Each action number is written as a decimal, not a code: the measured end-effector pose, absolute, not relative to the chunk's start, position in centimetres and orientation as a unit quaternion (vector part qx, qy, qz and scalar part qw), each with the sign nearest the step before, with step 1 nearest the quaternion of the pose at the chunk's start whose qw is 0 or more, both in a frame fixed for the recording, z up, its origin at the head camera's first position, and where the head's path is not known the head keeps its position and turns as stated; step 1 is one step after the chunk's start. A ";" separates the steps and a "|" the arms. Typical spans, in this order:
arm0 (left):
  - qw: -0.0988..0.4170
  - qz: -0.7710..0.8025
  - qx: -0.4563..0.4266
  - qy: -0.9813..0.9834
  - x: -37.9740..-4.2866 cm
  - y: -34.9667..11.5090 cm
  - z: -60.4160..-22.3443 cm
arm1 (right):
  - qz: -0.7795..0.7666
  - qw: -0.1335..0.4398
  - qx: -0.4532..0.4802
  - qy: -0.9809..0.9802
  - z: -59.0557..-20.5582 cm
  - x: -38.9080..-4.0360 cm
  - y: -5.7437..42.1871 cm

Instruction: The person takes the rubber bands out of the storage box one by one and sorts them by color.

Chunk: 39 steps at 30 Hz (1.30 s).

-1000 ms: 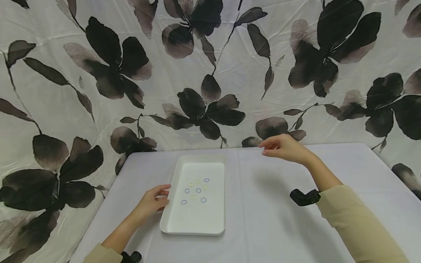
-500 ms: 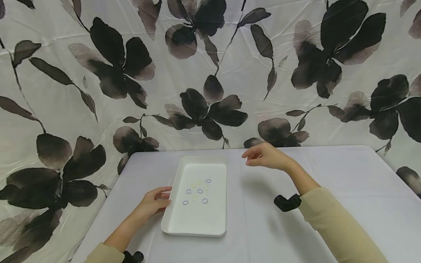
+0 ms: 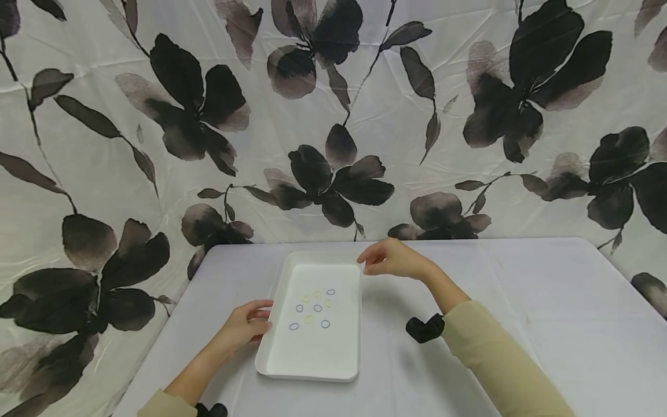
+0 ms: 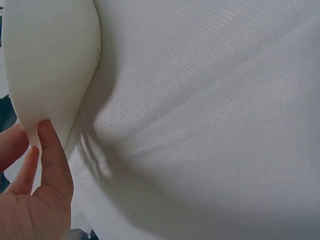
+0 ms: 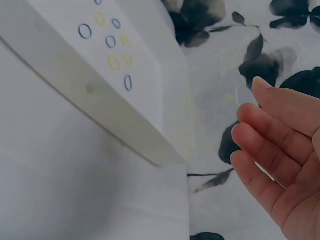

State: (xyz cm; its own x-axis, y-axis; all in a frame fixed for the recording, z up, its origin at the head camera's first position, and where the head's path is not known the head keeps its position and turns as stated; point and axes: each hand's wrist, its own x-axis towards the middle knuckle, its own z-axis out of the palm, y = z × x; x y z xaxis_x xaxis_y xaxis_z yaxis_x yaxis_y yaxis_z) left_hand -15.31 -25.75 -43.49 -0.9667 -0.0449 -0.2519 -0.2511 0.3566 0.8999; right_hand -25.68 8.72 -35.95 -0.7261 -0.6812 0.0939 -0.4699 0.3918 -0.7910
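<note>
A white shallow tray (image 3: pixel 307 362) lies on the table, left of the middle in the head view. On its floor are several small blue rings (image 5: pixel 79 31) and several thin yellow rings (image 5: pixel 109 62), loosely grouped. My left hand (image 3: pixel 242 325) pinches the tray's left rim; in the left wrist view the thumb presses one face of the wall (image 4: pixel 55 65) and fingers lie on the other. My right hand (image 3: pixel 396 259) hovers at the tray's far right corner, its fingers loosely bent and holding nothing.
A white cloth covers the table (image 3: pixel 521 324). Behind its far edge hangs a pale curtain (image 3: pixel 396 133) with dark flowers. A black wrist camera (image 3: pixel 424 329) sticks out from the right sleeve (image 3: pixel 490 347); another (image 3: pixel 211 410) shows at the left wrist.
My right hand has moved left and down in the head view, from over the table's far right to the tray's far right corner. The left hand stays at the rim.
</note>
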 end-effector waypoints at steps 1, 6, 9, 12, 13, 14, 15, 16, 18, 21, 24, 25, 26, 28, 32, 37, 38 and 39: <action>0.090 0.555 -0.088 0.822 -15.3 -25.6 -43.4 | -0.429 0.128 -0.345 0.825 -36.1 -25.7 8.4; 0.096 0.548 -0.087 0.826 -15.7 -25.6 -43.4 | -0.440 0.155 -0.325 0.823 -36.9 -25.9 6.7; 0.102 0.542 -0.085 0.830 -15.9 -25.8 -43.6 | -0.446 0.167 -0.309 0.823 -37.4 -26.1 5.6; 0.103 0.541 -0.085 0.830 -15.9 -26.1 -43.6 | -0.454 0.179 -0.288 0.824 -37.9 -26.4 4.3; 0.103 0.542 -0.085 0.830 -15.8 -26.1 -43.6 | -0.454 0.181 -0.282 0.826 -38.0 -26.4 4.0; 0.103 0.542 -0.085 0.830 -15.8 -26.1 -43.5 | -0.454 0.183 -0.278 0.826 -38.1 -26.4 3.6; 0.102 0.543 -0.086 0.829 -15.7 -26.1 -43.5 | -0.452 0.183 -0.276 0.828 -38.3 -26.4 3.3; 0.101 0.542 -0.086 0.830 -15.7 -26.1 -43.4 | -0.449 0.182 -0.277 0.830 -38.4 -26.4 3.0; 0.101 0.541 -0.088 0.831 -15.7 -26.0 -43.4 | -0.437 0.177 -0.281 0.836 -38.6 -26.3 2.5; 0.101 0.540 -0.085 0.831 -15.7 -25.9 -43.3 | -0.410 0.158 -0.286 0.851 -39.0 -26.0 2.0; 0.101 0.541 -0.085 0.831 -15.8 -25.8 -43.3 | -0.388 0.145 -0.288 0.863 -39.6 -25.8 1.4; 0.101 0.542 -0.085 0.830 -15.8 -25.7 -43.3 | -0.382 0.143 -0.285 0.867 -39.8 -25.7 1.3; 0.101 0.542 -0.086 0.830 -15.9 -25.7 -43.4 | -0.378 0.140 -0.283 0.870 -40.1 -25.7 1.2; 0.100 0.545 -0.083 0.828 -16.0 -25.5 -43.4 | -0.375 0.138 -0.268 0.876 -40.6 -25.7 1.0; 0.101 0.546 -0.076 0.828 -16.2 -25.4 -43.3 | -0.372 0.114 -0.238 0.890 -41.6 -25.7 0.3; 0.100 0.538 -0.086 0.833 -16.0 -25.3 -43.0 | -0.335 0.067 -0.236 0.910 -42.6 -25.3 -1.0; 0.099 0.537 -0.089 0.833 -16.0 -25.3 -43.0 | -0.327 0.058 -0.234 0.914 -42.8 -25.2 -1.2; 0.097 0.536 -0.093 0.833 -16.0 -25.3 -43.0 | -0.317 0.047 -0.230 0.919 -42.9 -25.1 -1.4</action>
